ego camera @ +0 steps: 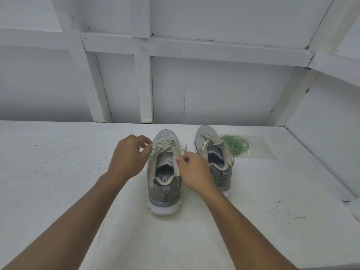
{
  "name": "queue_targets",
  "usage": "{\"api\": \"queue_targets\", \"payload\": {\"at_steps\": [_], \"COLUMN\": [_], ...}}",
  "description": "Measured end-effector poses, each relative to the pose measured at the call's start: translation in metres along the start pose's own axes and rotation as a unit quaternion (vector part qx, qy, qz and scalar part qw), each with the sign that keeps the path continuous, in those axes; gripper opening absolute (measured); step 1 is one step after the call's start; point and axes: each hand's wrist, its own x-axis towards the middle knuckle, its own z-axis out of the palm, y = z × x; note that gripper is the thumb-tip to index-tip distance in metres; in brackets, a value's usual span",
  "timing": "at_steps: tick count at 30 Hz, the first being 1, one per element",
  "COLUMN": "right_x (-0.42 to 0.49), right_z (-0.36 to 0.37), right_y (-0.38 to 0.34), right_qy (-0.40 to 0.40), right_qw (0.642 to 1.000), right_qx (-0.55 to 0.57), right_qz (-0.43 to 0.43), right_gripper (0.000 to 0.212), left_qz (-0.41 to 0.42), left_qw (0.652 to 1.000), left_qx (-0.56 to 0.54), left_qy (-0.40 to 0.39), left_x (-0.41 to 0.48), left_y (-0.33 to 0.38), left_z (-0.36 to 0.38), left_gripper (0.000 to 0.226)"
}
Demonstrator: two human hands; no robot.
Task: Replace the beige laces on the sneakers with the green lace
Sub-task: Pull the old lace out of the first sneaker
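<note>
Toward the counter's (58,172) back edge, my left hand (129,154) and right hand (194,168) each pinch the beige lace (165,147) of the left sneaker (165,191), whose insole reads "ORY FO". The right sneaker (214,152) stands just beside it. The coiled green lace (236,145) lies with a clear bag (259,147) beyond that. White counter stretches wide to my left, under a white boarded wall (214,90).

Left sneaker (165,191) beside right sneaker (204,133) on table (58,172); coiled lace (236,145) right of both.
</note>
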Motion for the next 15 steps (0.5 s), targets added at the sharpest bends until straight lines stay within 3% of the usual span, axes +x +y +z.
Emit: {"api": "queue_targets", "payload": {"at_steps": [6, 10, 15], "right_x": [0.012, 0.024, 0.040], "right_z": [-0.009, -0.005, 0.011], "right_y": [-0.009, -0.026, -0.039], "right_qy": [0.002, 0.056, -0.004], "right_qw": [0.999, 0.980, 0.931], "right_qx": [-0.033, -0.097, -0.231], "right_qz": [-0.028, -0.163, -0.283], "right_gripper": [0.019, 0.017, 0.017], "left_qz": [-0.049, -0.065, -0.081], "left_qw": [0.992, 0.987, 0.985], "left_qx": [-0.120, -0.148, -0.143], "left_qy": [-0.011, 0.021, 0.049], "left_x": [-0.021, -0.027, -0.031], "left_y": [0.006, 0.005, 0.004], "left_z": [0.014, 0.022, 0.028], "left_gripper": [0.021, 0.018, 0.024]}}
